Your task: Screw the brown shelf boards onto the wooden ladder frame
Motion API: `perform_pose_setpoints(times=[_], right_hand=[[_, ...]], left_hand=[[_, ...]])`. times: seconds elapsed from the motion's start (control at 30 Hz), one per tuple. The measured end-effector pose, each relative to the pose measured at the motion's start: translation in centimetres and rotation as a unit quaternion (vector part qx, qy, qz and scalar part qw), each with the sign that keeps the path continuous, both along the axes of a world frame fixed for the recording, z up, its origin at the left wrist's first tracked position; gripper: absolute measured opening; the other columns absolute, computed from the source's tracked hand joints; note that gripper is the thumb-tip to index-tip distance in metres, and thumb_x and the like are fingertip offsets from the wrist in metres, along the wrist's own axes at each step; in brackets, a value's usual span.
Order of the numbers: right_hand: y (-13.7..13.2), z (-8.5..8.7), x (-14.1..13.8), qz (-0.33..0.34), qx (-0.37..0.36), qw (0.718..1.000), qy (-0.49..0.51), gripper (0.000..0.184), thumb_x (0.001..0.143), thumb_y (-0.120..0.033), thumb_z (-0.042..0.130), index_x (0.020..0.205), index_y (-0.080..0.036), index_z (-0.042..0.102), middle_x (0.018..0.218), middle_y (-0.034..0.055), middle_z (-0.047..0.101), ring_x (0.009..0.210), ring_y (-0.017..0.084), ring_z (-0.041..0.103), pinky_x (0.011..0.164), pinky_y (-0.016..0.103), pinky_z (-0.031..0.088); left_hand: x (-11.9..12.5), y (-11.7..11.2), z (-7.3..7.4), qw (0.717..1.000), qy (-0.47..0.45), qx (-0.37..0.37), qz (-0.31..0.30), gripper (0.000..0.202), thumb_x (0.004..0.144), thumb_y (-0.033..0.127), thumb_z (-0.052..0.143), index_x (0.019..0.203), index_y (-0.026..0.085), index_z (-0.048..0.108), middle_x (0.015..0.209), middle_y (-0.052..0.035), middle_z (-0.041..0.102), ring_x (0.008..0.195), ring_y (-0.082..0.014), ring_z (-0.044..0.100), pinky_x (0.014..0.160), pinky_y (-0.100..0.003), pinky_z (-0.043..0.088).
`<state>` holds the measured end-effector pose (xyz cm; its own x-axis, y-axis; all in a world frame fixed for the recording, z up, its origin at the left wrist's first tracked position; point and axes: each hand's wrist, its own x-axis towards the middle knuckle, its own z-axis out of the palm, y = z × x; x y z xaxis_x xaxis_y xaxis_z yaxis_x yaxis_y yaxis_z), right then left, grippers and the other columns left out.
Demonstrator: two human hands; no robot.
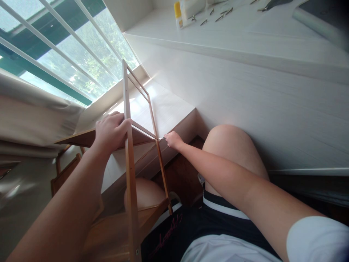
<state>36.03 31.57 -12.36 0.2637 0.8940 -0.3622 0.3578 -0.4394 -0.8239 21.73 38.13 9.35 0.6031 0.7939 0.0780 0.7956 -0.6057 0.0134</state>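
A wooden shelf rack [130, 171] with thin uprights stands on my lap, tilted toward the window. My left hand [111, 131] is closed round the near upright and the edge of a middle shelf board [79, 139]. My right hand [173, 139] is pinched shut on a small metal tool [160, 138], whose tip touches the far upright [159, 153] where the shelf joins it. What kind of tool it is I cannot make out.
A white desk [245, 40] rises on the right, with several screws [218, 16] and a yellow-capped bottle [178, 14] on top. A lower white ledge [169, 109] lies ahead. A barred window [68, 47] and a curtain [32, 116] are at left. My knees are below.
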Motion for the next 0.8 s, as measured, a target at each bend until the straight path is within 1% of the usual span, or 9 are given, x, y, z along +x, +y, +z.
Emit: perform_pose_setpoints(times=[0.17, 0.27, 0.37, 0.5, 0.63, 0.8], right_hand=[[0.0, -0.2, -0.2, 0.001, 0.001, 1.0, 0.015, 0.044, 0.098, -0.042, 0.037, 0.086, -0.015, 0.07, 0.081, 0.0104, 0.074, 0.074, 0.017, 0.067, 0.064, 0.022, 0.042], [-0.1, -0.4, -0.1, 0.008, 0.011, 1.0, 0.002, 0.044, 0.099, -0.042, 0.037, 0.087, -0.015, 0.07, 0.087, 0.0112, 0.075, 0.078, 0.018, 0.067, 0.064, 0.023, 0.042], [-0.2, -0.5, 0.0, 0.021, 0.034, 0.998, -0.047, 0.045, 0.099, -0.043, 0.036, 0.091, -0.016, 0.07, 0.096, 0.0122, 0.075, 0.085, 0.02, 0.067, 0.066, 0.024, 0.041], [-0.7, -0.5, 0.2, 0.043, 0.051, 0.99, -0.121, 0.047, 0.101, -0.047, 0.032, 0.102, -0.02, 0.07, 0.104, 0.0122, 0.073, 0.093, 0.024, 0.066, 0.07, 0.027, 0.041], [-1.2, 0.0, 0.3, 0.06, 0.057, 0.981, -0.177, 0.047, 0.102, -0.05, 0.029, 0.11, -0.024, 0.068, 0.105, 0.0109, 0.073, 0.092, 0.026, 0.067, 0.071, 0.029, 0.042], [-1.4, 0.2, 0.1, 0.063, 0.067, 0.974, -0.206, 0.047, 0.103, -0.05, 0.028, 0.113, -0.026, 0.066, 0.104, 0.0099, 0.073, 0.091, 0.025, 0.067, 0.072, 0.029, 0.042]], left_hand=[[0.1, -0.1, 0.1, 1.0, -0.001, -0.001, -0.001, 0.032, 0.088, 0.038, 0.041, 0.063, 0.019, 0.033, 0.073, 0.0009, 0.042, 0.067, -0.0155, 0.038, 0.064, -0.03, 0.024], [0.1, 0.0, 0.0, 1.0, -0.001, -0.001, -0.002, 0.032, 0.089, 0.038, 0.04, 0.064, 0.019, 0.034, 0.074, 0.0005, 0.043, 0.068, -0.0159, 0.039, 0.064, -0.031, 0.024], [0.1, 0.1, -0.1, 1.0, -0.001, 0.0, -0.002, 0.032, 0.089, 0.038, 0.04, 0.064, 0.019, 0.034, 0.074, 0.0007, 0.043, 0.068, -0.0158, 0.038, 0.064, -0.031, 0.024], [0.0, 0.0, -0.2, 1.0, -0.001, 0.0, -0.003, 0.032, 0.089, 0.038, 0.04, 0.064, 0.019, 0.034, 0.074, 0.0009, 0.043, 0.068, -0.0155, 0.038, 0.065, -0.03, 0.024], [0.1, -0.2, -0.1, 1.0, -0.004, -0.001, -0.003, 0.031, 0.088, 0.037, 0.04, 0.063, 0.019, 0.034, 0.074, 0.0006, 0.043, 0.067, -0.0154, 0.038, 0.065, -0.031, 0.024], [0.1, -0.2, 0.0, 1.0, -0.001, 0.0, -0.004, 0.032, 0.088, 0.037, 0.04, 0.063, 0.019, 0.034, 0.074, 0.0006, 0.042, 0.067, -0.0152, 0.037, 0.064, -0.031, 0.024]])
